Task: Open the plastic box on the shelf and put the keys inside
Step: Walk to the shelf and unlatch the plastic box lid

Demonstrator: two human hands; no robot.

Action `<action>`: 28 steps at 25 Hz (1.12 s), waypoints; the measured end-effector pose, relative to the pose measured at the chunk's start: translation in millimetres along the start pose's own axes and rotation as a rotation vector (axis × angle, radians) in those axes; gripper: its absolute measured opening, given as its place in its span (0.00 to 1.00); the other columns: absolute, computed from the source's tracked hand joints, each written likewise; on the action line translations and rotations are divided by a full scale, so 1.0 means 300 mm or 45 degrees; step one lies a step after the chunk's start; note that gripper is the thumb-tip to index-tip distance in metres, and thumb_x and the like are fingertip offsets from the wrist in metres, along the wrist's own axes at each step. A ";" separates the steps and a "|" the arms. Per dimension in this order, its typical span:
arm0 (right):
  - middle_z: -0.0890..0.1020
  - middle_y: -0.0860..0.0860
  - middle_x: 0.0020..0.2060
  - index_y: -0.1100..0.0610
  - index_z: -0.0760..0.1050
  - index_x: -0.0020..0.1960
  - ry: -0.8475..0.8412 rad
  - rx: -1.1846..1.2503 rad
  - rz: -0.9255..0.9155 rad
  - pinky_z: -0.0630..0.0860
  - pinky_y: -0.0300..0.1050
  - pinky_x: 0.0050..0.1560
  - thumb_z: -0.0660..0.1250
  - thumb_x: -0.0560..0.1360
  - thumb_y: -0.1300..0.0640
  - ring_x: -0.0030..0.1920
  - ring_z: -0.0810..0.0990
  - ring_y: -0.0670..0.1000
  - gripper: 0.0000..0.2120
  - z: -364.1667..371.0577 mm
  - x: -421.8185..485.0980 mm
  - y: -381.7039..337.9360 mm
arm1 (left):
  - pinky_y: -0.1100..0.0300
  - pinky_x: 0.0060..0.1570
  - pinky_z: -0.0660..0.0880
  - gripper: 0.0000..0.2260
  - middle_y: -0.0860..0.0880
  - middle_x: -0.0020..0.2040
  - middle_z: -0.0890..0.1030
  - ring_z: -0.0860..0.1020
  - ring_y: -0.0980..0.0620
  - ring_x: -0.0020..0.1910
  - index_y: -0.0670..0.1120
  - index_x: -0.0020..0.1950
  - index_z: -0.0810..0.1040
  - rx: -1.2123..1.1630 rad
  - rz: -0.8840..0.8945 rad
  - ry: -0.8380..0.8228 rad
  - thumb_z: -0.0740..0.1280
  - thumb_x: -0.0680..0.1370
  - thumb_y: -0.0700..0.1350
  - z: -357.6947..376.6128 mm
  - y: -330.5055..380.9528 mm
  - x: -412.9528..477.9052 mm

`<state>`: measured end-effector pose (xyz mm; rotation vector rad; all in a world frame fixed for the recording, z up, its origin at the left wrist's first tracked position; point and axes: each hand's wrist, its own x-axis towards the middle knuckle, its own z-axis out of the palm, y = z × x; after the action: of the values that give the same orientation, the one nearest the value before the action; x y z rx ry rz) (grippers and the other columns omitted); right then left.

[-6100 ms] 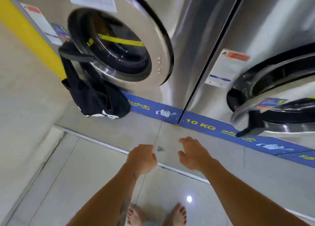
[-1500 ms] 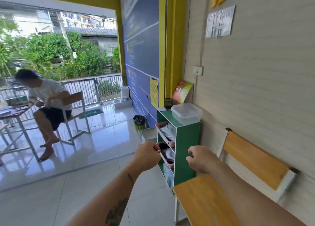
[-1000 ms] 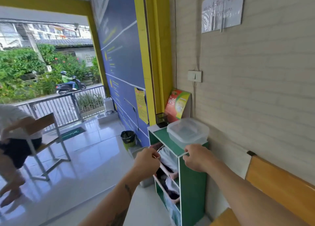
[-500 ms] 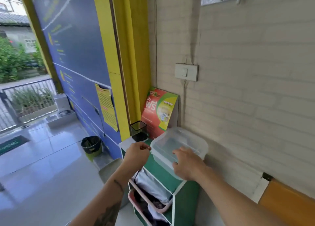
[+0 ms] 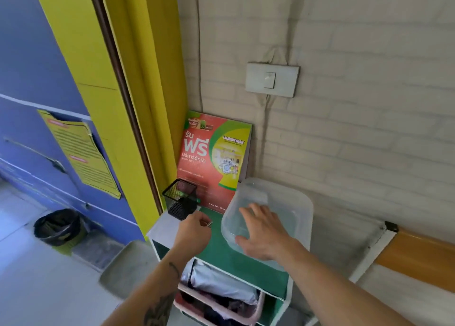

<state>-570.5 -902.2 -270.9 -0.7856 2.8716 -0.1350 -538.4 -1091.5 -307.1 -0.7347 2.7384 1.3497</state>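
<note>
A clear plastic box [image 5: 294, 203] with its lid on stands on the green top of a small shelf unit [image 5: 222, 254] against the wall. My right hand [image 5: 262, 231] lies spread on the lid, thumb at the box's near left edge. My left hand [image 5: 195, 232] hovers just left of the box, fingers closed around the keys [image 5: 209, 224]; only a small metal tip shows past the fingers.
A black mesh pen holder [image 5: 179, 199] and a red-and-green laundry sign [image 5: 213, 158] stand behind my left hand. Pink baskets of clothes [image 5: 221, 296] fill the shelf below. A light switch [image 5: 272, 79] is on the wall. An orange bench [image 5: 418, 259] is at right, a bin [image 5: 57, 226] at left.
I have come closer to the shelf and look down on it more. My right hand has spread flat on the box lid. The left hand stays closed on the keys.
</note>
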 end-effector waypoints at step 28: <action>0.70 0.59 0.62 0.60 0.62 0.68 0.115 -0.314 0.083 0.73 0.60 0.55 0.62 0.72 0.38 0.60 0.69 0.62 0.34 0.047 0.018 -0.107 | 0.54 0.49 0.81 0.21 0.55 0.52 0.84 0.84 0.52 0.46 0.55 0.62 0.79 -0.297 0.211 -0.323 0.64 0.75 0.35 0.075 -0.051 0.011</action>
<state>-556.6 -933.1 -281.3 -0.7417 3.0343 0.2012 -539.7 -1084.0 -333.3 -0.3167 2.5166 1.6853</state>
